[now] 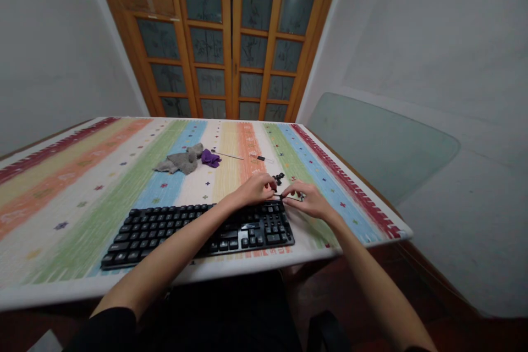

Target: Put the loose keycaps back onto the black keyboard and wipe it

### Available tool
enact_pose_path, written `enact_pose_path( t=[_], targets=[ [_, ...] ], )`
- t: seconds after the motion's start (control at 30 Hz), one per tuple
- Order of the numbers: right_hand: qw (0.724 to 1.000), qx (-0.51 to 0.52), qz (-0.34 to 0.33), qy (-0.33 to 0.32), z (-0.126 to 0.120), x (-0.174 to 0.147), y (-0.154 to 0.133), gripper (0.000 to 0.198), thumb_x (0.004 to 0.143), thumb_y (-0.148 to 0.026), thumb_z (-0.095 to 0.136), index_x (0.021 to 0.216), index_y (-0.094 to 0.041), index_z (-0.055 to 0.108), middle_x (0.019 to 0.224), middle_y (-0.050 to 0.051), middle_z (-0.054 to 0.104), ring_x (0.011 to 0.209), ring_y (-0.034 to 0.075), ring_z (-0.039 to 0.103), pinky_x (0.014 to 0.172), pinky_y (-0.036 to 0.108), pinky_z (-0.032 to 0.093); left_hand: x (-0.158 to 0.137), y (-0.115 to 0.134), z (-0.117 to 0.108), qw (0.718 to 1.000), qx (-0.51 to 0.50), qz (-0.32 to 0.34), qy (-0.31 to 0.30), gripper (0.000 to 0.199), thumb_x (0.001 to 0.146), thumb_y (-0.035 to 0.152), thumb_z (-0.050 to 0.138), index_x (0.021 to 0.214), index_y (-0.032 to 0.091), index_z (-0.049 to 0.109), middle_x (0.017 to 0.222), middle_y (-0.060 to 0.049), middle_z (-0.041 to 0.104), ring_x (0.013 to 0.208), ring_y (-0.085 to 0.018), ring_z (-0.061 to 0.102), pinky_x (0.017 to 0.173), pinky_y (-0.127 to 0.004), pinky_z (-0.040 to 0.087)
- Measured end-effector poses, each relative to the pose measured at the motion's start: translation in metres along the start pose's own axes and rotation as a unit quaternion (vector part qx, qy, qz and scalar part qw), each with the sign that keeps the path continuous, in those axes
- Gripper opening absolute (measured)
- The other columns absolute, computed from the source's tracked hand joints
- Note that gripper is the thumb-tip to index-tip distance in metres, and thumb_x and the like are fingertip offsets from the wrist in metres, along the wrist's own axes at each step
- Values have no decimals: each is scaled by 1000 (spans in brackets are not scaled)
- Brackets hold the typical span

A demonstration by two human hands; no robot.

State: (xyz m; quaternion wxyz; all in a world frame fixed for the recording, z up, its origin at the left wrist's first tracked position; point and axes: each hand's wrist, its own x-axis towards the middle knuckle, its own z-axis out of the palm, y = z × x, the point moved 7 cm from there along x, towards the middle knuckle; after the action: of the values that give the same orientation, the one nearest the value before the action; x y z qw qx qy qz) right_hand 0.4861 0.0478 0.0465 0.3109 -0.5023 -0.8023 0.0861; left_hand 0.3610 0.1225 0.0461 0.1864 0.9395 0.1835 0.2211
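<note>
A black keyboard (173, 225) lies along the near edge of the table, with my left forearm crossing above it. At its far right corner, my left hand (256, 189) is closed in a pinch; what its fingertips hold is too small to make out. My right hand (308, 199) pinches a thin dark stick-like piece (293, 198) just beside the left fingertips. A small dark bit shows between the two hands, its kind unclear. Right behind the fingers sits a little heap of small black pieces (279, 177), which look like keycaps.
The table (193, 184) has a striped cloth. Farther back lie a grey cloth (183, 160), a purple cloth (211, 158), a thin rod (230, 155) and a small black-and-clear item (261, 158). A glass panel (379, 143) leans on the right wall. Wooden doors (231, 33) stand behind.
</note>
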Motion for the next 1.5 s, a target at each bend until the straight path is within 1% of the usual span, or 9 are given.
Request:
enact_pose_path(
  t=[0.13,0.3,0.43,0.6,0.93,1.13,1.3,1.4,1.5],
  targets=[
    [995,70,-43,-50,11,-20,-31,13,93,-30,65,89,-20,72,88,5,73,85,19,62,81,33,49,-41,30,-12,996,-65,53,-19,12,80,11,62,88,15,71,84,-3,69,81,-16,63,78,-26,47],
    [994,57,-72,-61,22,-27,-44,8,92,-22,65,91,-20,72,87,4,73,84,20,62,80,35,49,-67,45,-3,992,-82,71,-72,16,79,7,63,89,14,72,88,-5,70,84,-16,64,82,-28,48],
    [993,39,-95,-59,22,-28,-47,8,92,-19,65,91,-20,73,89,5,74,84,20,63,80,35,50,-70,44,5,990,-81,74,-83,17,81,6,62,90,14,73,88,-6,72,83,-16,65,82,-29,51],
    [992,20,-111,-54,21,-29,-51,11,93,-18,64,90,-20,74,90,6,75,82,20,63,79,37,50,-70,40,5,991,-79,69,-80,18,81,6,64,91,15,75,87,-6,72,82,-16,65,81,-29,51],
    [995,12,-96,-24,23,-32,-52,14,93,-20,62,90,-19,75,91,7,75,83,22,60,76,36,49,-70,41,4,992,-75,77,-72,20,80,3,61,85,15,77,83,-7,74,78,-15,66,76,-27,52],
    [996,0,-85,-17,22,-33,-55,15,93,-19,61,91,-20,76,90,7,74,83,22,59,77,37,51,-71,41,6,992,-67,79,-70,21,81,3,62,88,14,77,84,-7,73,78,-15,65,77,-26,51],
    [997,-43,-61,-21,25,-38,-58,21,95,-23,59,81,-19,75,94,8,69,91,23,56,83,39,50,-74,43,10,992,-38,85,-86,21,79,4,61,87,15,77,90,-8,70,85,-17,64,83,-29,51],
    [997,-69,-38,8,25,-42,-57,28,95,-25,58,71,-18,70,103,10,61,98,24,52,90,42,48,-76,46,9,993,-25,76,-91,22,75,3,59,84,14,75,94,-8,67,89,-19,62,86,-30,50],
    [996,-73,-35,38,28,-44,-56,29,96,-24,57,70,-18,67,105,10,57,99,24,50,92,43,46,-77,51,8,994,-14,75,-79,26,73,0,55,84,14,74,93,-8,64,91,-20,60,90,-33,49]
  ],
)
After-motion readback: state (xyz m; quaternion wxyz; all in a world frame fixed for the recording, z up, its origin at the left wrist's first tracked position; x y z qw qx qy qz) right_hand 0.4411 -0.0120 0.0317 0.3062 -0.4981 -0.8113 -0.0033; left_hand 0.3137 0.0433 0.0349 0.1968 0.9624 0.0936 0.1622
